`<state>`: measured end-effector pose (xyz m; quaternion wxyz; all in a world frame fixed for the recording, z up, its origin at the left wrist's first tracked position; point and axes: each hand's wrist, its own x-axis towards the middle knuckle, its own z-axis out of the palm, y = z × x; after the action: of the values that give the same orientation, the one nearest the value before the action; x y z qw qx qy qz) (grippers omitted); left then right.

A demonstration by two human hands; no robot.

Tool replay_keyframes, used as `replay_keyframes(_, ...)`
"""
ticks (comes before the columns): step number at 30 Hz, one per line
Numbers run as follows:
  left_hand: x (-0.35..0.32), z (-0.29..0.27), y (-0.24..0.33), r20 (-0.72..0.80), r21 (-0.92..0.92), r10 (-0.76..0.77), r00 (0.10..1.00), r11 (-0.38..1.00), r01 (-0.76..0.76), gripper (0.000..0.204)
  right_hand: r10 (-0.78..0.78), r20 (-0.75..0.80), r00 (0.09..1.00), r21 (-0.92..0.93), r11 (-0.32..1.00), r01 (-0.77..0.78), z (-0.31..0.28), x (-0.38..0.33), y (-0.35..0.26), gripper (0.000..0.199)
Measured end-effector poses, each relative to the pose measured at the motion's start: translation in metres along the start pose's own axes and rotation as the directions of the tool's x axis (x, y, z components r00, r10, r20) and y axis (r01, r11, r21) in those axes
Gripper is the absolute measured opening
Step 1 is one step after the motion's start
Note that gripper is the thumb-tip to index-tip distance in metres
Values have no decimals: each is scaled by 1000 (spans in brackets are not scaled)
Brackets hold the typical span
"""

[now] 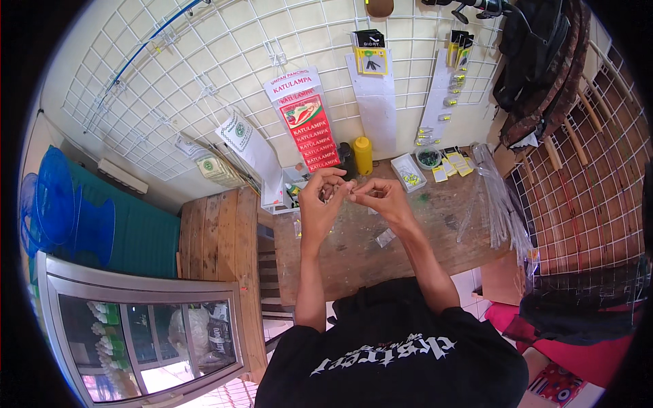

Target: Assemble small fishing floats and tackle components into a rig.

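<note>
Wooden table beneath fingers, pinched item, axis unclear

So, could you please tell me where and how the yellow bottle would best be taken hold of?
Probably around the middle of the yellow bottle's body, coming from its front right: it appears to stand upright, with a rounded, fairly straight body. A dark bottle crowds its left and the wall is behind, while the white box on its right sits apart.
</note>
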<state>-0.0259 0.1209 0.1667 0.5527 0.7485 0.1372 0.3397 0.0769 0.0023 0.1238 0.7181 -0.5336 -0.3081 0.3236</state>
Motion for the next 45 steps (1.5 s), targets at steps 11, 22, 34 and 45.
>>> replay_keyframes(11, -20, 18, -8, -100, -120, -72, 992, 991, 60, 20, 66, -178, 982, 164, 986, -37, 2, -29, 7, 9)
replay_keyframes(22, -39, 28, -29, -7, -69, -117, 993, 991, 116, 21, 70, -196, 978, 6, 998, -70, -14, -46, 24, 10)
replay_keyframes(34, -99, 60, -132, -190, -5, -310, 931, 949, 315, 24, 236, -340, 910, 114, 971, -209, -62, -77, 56, 7)
replay_keyframes(45, -142, 118, -214, 83, 628, -267, 960, 762, 158, 50, 403, -526, 749, 78, 900, -429, -119, -124, 133, 6)
